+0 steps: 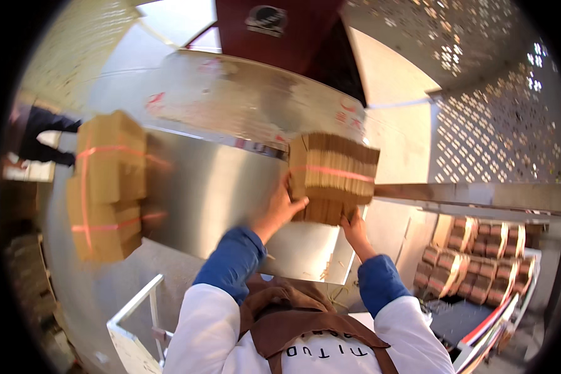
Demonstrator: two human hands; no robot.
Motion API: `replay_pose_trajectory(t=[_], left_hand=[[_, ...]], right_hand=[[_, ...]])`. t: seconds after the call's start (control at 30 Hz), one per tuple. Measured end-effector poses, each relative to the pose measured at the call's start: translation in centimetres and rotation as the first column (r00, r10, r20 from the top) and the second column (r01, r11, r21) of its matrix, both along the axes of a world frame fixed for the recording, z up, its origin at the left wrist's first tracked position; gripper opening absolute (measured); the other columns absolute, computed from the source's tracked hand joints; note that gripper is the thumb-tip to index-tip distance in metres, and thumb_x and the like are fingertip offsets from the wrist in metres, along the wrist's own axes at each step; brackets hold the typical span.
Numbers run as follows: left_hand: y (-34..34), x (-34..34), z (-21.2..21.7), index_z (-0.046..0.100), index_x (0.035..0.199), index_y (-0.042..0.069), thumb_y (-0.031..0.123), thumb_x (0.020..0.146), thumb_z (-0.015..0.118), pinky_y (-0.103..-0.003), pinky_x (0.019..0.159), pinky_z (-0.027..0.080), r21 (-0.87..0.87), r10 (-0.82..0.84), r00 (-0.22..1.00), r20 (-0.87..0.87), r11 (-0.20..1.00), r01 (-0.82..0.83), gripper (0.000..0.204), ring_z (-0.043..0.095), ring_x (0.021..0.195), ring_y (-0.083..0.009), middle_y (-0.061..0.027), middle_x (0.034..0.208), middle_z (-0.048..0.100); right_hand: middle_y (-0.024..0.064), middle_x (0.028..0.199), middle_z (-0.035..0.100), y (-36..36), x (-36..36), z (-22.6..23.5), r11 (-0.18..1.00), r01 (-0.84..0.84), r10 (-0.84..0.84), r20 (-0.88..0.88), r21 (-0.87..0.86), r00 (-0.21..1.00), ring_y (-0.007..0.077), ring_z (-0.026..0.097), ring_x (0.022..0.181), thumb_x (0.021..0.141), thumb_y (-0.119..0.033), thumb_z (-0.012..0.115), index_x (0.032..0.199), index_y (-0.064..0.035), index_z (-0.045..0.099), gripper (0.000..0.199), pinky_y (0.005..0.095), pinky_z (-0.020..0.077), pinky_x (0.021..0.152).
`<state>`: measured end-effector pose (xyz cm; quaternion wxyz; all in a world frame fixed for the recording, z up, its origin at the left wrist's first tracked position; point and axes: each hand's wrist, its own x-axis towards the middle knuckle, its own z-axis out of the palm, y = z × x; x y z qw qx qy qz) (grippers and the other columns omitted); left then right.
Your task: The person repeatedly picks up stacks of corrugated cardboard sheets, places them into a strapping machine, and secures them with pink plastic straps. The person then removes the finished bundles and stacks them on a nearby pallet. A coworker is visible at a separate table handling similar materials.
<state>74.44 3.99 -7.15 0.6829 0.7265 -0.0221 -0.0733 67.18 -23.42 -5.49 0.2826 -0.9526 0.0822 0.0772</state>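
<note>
A bundle of folded cardboard pieces point(341, 163), with a pink strap across it, is at the right part of a shiny metal table point(196, 187). My left hand point(282, 209) grips its near left side, thumb along the front and fingers up the side. At the near right corner my right hand point(355, 232) holds the same bundle, its fingers bent against the lower edge. More cardboard, a taller strapped stack point(109, 177), stands at the table's left end, away from both hands and slightly blurred.
Beyond the table rises a dark red machine panel point(280, 37). Several strapped cardboard bundles point(474, 268) lie on a cart at lower right. A metal beam point(467, 194) runs along the right side. A white frame point(134, 311) stands at lower left. Another person's dark-clad legs point(43, 134) show at far left.
</note>
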Motion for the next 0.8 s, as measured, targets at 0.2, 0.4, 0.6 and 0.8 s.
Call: replay_pose_trajectory(t=[0.2,0.4,0.6,0.8], left_hand=[[7.4,-17.3,0.5,0.014,0.146,0.007,0.006,0.071,0.079,-0.037,0.107,0.035,-0.035,0.329,0.934,-0.136,0.941,-0.337,0.098,0.039,0.132,-0.0278,-0.0185,0.143,0.036],[18.5,-22.5,3.8,0.019,0.14,0.001,0.022,0.079,0.075,-0.037,0.093,0.047,0.369,0.79,0.592,-0.158,0.603,-0.707,0.085,0.057,0.115,-0.0308,-0.0208,0.128,0.052],[23.8,-26.9,4.5,0.025,0.144,0.003,0.038,0.078,0.075,-0.04,0.093,0.048,0.345,0.899,0.406,-0.165,0.438,-0.83,0.09,0.057,0.115,-0.0346,-0.0266,0.127,0.053],[16.1,-50.4,-2.8,0.039,0.139,0.002,0.046,0.082,0.066,-0.04,0.1,0.042,0.514,0.948,0.081,-0.309,0.238,-0.824,0.077,0.054,0.117,-0.0382,-0.0266,0.131,0.052]], right_hand=[[0.0278,0.082,0.065,7.5,-5.4,0.8,0.933,-0.351,0.358,-0.118,0.076,0.926,0.0473,0.062,0.076,0.085,-0.031,0.064,0.132,-0.0005,0.035,0.063,0.0523,0.0509,0.067],[0.0276,0.09,0.065,26.0,2.7,0.0,0.682,-0.707,0.719,0.005,0.187,0.695,0.0474,0.062,0.081,0.082,-0.026,0.066,0.137,-0.0016,0.032,0.069,0.0532,0.0508,0.07],[0.0239,0.115,0.061,39.1,8.6,-1.8,0.598,-0.742,0.756,0.095,0.302,0.648,0.0378,0.058,0.11,0.079,-0.02,0.071,0.128,-0.0013,0.047,0.059,0.0433,0.0469,0.092],[0.0137,0.097,0.066,27.7,4.3,-6.4,0.729,-0.603,0.644,-0.028,0.323,0.764,0.0232,0.064,0.083,0.1,-0.035,0.044,0.106,-0.0011,0.063,0.04,0.0377,0.0522,0.07]])
